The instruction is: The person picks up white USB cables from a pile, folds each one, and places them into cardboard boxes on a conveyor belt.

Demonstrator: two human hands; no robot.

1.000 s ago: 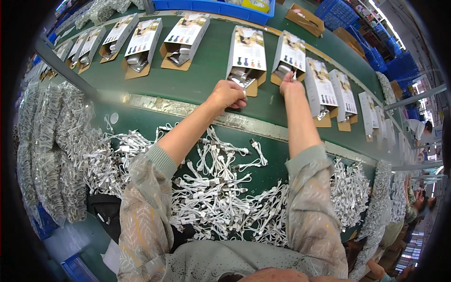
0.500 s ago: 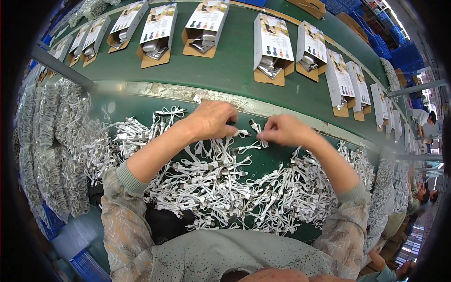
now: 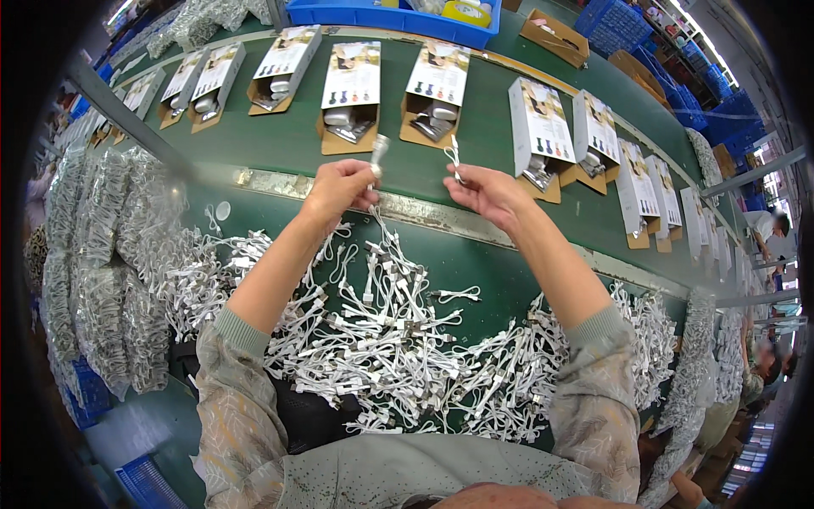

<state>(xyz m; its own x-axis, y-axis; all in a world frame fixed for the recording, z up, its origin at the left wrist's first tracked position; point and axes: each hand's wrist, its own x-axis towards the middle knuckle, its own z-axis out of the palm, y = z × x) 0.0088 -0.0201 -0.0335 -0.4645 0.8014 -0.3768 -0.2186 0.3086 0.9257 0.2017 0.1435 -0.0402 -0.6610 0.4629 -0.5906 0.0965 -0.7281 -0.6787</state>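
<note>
Both hands are raised over the pale metal rail (image 3: 441, 216), each pinching a short white USB cable. In my left hand (image 3: 343, 188), closed at thumb and fingertips, is a cable (image 3: 379, 154) that sticks up, blurred by motion. My right hand (image 3: 490, 193) grips another cable (image 3: 454, 159), its loop standing above the fingers. Beyond them, open white boxes (image 3: 350, 76) lie on the green belt (image 3: 475, 153), flaps toward me, with white devices and silver packets showing inside. Below my hands spreads a heap of white cables (image 3: 390, 339).
Plastic-wrapped cable bundles (image 3: 102, 204) are stacked at the left, and more (image 3: 691, 365) stand at the right. A blue tray (image 3: 381, 15) holding yellow tape sits at the far side. Grey metal bars (image 3: 127, 119) cross both sides. Other people work at far right.
Both hands have risen from the cables and moved forward past the rail, each now holding a cable up. The boxes have shifted rightward along the belt. The view has tilted slightly.
</note>
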